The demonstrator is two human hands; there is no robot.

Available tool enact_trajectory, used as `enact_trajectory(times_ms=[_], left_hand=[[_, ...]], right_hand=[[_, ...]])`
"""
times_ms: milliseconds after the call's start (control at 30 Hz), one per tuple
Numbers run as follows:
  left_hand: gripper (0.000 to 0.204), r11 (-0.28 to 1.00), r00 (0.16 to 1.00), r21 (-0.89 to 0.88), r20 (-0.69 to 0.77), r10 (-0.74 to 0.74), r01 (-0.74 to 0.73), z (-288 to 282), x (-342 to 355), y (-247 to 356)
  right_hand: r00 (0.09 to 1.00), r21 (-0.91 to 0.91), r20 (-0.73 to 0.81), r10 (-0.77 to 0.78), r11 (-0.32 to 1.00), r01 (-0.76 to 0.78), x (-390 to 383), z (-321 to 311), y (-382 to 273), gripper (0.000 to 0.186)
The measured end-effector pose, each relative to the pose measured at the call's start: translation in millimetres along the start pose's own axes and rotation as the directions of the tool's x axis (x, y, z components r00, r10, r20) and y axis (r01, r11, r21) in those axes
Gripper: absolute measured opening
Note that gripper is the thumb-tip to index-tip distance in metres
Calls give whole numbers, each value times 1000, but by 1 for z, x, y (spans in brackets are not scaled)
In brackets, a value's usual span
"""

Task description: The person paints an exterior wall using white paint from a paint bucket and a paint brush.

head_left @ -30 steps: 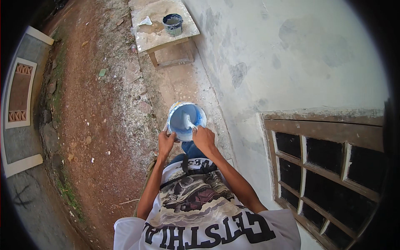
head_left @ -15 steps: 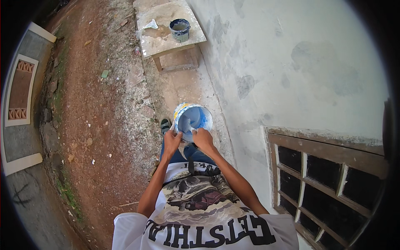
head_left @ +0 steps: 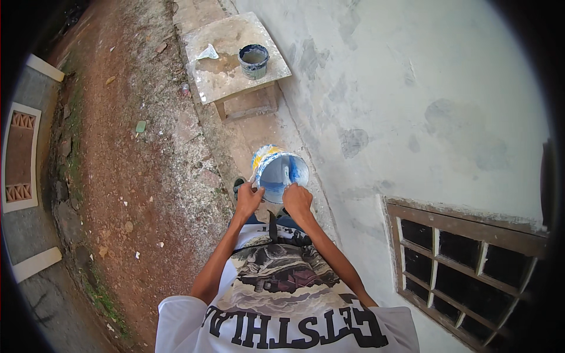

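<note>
A white bucket (head_left: pixel 273 157) with yellow marks and blue paint smears is held tilted in front of my body. My left hand (head_left: pixel 249 199) grips its near left rim. My right hand (head_left: pixel 297 201) is closed on the end of a pale tool (head_left: pixel 286 173) that reaches into the bucket; its lower part is hard to make out against the bluish contents.
Ahead stands a paint-splattered wooden table (head_left: pixel 206 82) holding a small dark-rimmed bucket (head_left: pixel 254 69) and a white object (head_left: pixel 208 52). A patched white wall (head_left: pixel 412 106) with a paned window (head_left: pixel 456 253) runs along the right. A dirt path (head_left: pixel 112 165) lies left.
The bucket in my hands has shifted right and turned, showing more of its yellow side. The tool has moved within it. The table appears slightly lower in view.
</note>
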State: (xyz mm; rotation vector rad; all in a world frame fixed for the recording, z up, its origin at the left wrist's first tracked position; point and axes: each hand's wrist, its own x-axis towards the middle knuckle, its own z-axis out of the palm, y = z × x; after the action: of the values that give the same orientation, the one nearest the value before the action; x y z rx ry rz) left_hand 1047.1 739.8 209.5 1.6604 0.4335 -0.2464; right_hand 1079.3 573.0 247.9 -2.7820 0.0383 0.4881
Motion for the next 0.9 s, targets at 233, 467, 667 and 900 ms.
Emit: enact_trajectory(times_ms=[233,467,667,900], left_hand=[[28,1000,999,3,36,25,-25,-52,57,-10],[33,997,987,-19,150,-65,68,-73,90,25],[35,999,934,46,358,-10,-7,-44,112,22],[31,963,816,263,568,-105,-59,-11,104,27]], right_hand=[[978,272,195,72,954,-125,36,11,-55,38],[990,394,-33,135,913,-111,35,-6,-75,35],[979,265,-46,201,947,-182,31,14,-61,30],[921,487,-64,384,818,-307,3,26,-24,32]])
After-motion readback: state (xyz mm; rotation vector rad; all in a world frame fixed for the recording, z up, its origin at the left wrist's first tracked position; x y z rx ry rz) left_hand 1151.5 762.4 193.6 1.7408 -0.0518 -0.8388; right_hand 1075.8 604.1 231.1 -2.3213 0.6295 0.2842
